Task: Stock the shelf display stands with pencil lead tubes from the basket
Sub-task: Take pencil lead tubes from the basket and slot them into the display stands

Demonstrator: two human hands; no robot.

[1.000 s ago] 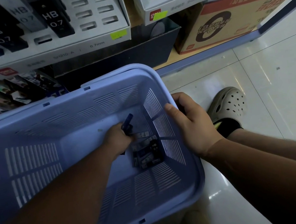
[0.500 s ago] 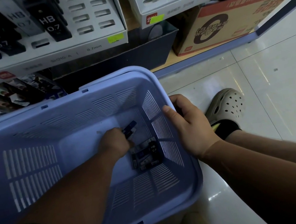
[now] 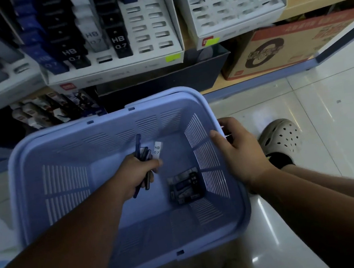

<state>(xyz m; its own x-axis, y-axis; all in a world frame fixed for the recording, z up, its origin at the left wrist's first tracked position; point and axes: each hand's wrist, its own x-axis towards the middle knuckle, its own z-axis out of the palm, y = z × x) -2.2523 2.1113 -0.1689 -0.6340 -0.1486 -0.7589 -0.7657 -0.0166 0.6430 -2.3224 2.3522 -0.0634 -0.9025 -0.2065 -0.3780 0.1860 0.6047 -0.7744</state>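
Beneath stocked shelves, pale glossy floor tiles.

Dim, bluish, wide-angle-bowed view; glare on floor tiles (shelf edges blurred).

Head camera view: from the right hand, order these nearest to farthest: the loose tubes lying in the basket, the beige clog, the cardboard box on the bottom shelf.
From the right hand on the basket rim:
1. Beige clog, on the floor just to its right; loose tubes, inside the basket to its lower left. Too close to call.
2. Cardboard box, up on the bottom shelf.
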